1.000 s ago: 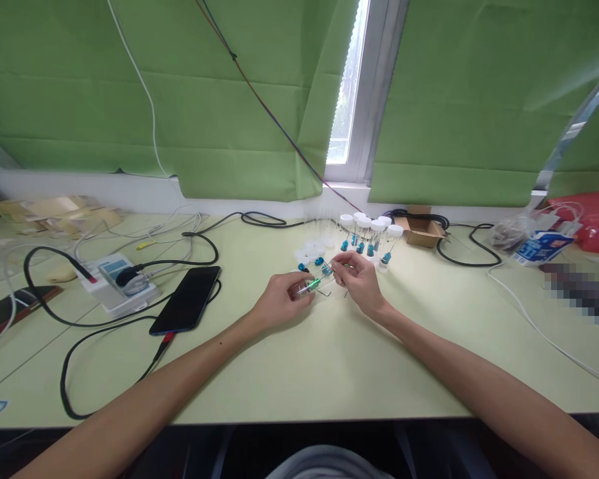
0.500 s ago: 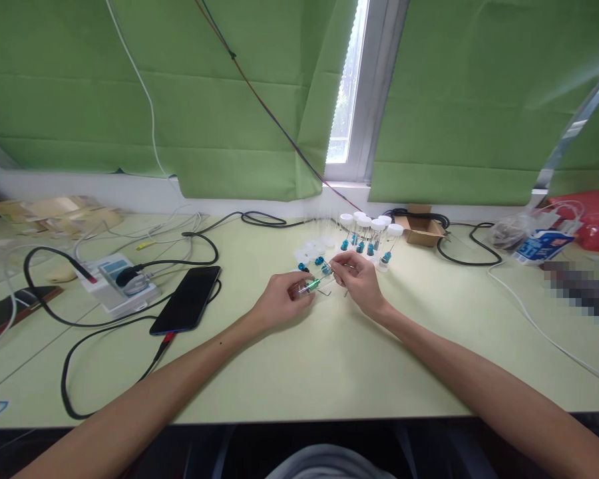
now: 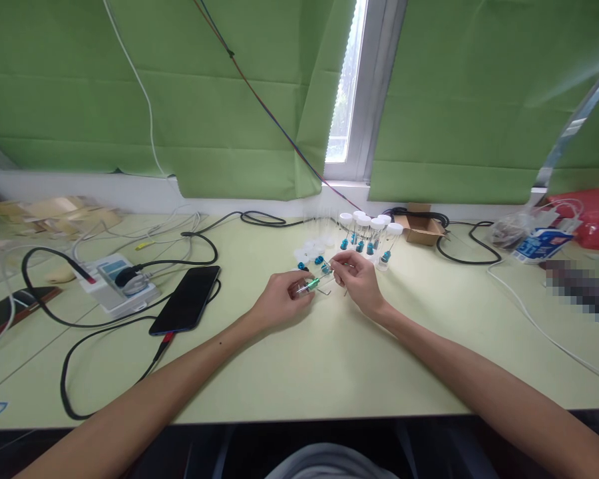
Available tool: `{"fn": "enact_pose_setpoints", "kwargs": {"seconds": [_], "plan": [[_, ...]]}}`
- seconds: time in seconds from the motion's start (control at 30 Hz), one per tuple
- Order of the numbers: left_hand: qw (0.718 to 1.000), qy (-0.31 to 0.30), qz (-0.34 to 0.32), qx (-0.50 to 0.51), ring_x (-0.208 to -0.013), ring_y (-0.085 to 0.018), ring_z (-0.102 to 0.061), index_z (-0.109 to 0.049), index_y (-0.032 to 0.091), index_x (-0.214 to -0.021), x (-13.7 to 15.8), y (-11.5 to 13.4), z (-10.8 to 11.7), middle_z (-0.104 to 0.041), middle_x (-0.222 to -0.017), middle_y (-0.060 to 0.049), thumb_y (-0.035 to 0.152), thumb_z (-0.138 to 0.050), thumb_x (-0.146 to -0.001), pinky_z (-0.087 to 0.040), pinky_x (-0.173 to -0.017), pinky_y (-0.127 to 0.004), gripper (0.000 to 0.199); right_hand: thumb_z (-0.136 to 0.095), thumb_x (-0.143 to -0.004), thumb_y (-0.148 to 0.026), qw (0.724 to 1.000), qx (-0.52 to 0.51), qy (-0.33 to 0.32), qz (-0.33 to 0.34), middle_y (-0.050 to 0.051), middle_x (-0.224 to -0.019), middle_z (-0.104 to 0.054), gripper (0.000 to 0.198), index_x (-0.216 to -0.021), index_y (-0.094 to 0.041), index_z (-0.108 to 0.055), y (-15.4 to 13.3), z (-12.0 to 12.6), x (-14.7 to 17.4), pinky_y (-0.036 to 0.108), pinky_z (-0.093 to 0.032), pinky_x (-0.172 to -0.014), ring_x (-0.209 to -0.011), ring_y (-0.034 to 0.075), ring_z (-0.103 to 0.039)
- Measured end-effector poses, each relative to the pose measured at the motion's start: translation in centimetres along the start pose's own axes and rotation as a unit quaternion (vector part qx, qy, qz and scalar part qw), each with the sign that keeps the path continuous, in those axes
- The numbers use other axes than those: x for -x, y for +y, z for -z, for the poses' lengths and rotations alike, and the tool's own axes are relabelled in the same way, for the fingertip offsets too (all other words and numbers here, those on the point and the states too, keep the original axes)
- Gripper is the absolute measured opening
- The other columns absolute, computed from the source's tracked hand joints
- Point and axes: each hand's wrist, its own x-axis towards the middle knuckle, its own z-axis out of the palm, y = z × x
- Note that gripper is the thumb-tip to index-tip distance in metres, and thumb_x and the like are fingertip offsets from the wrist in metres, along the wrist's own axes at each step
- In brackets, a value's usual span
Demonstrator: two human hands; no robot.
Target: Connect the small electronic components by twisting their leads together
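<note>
My left hand [image 3: 280, 301] is closed around a clear tube [image 3: 301, 290] that lies slanted, with a green piece [image 3: 312, 285] inside it. At the tube's far right end, my right hand [image 3: 360, 281] pinches what looks like a thin metal rod; its grip is partly hidden by the fingers. Below the tube, a small L-shaped metal key [image 3: 324, 292] rests on the table. Small blue pieces [image 3: 319, 260] and clear caps [image 3: 307, 251] lie just beyond the hands. Several white-capped clear tubes [image 3: 385, 247] with blue pieces inside stand upright behind my right hand.
Left of my arm are a black phone [image 3: 186, 301], a white power strip [image 3: 117, 285] and looping black cables [image 3: 64, 372]. At the back stand more clear tubes [image 3: 323, 223] and an open cardboard box [image 3: 422, 233]. A white cable [image 3: 539, 326] crosses the table's right side.
Both hands keep nearly the same place and grip on the tube. The view has shifted very slightly.
</note>
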Motion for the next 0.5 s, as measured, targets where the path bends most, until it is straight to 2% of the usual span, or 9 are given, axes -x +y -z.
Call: {"fn": "enact_pose_setpoints", "kwargs": {"seconds": [0.3,0.5], "plan": [[1.000,0.010,0.004,0.022,-0.052,-0.008,-0.042,-0.068,0.017,-0.100,-0.04,0.25,0.09,-0.053,-0.061,0.005,0.027,-0.062,-0.078,-0.037,-0.052,-0.020,0.025,-0.069,-0.082,-0.039,0.999,0.033,0.031,0.001,-0.002,-0.077,-0.055,0.023,-0.085,-0.019,-0.059,-0.15,0.10,0.09,0.023,-0.036,-0.045,-0.049,0.007,-0.049],[0.999,0.010,0.007,0.034,-0.052,-0.008,-0.041,-0.067,0.018,-0.099,-0.08,0.43,0.11,-0.049,-0.059,0.006,0.026,-0.062,-0.078,-0.036,-0.051,-0.020,0.023,-0.067,-0.083,-0.044,0.998,0.047,0.035,-0.015,-0.002,-0.071,-0.055,0.027,-0.082,-0.019,-0.058,0.12,0.20,0.15,0.022,-0.035,-0.044,-0.047,0.008,-0.048]]}}
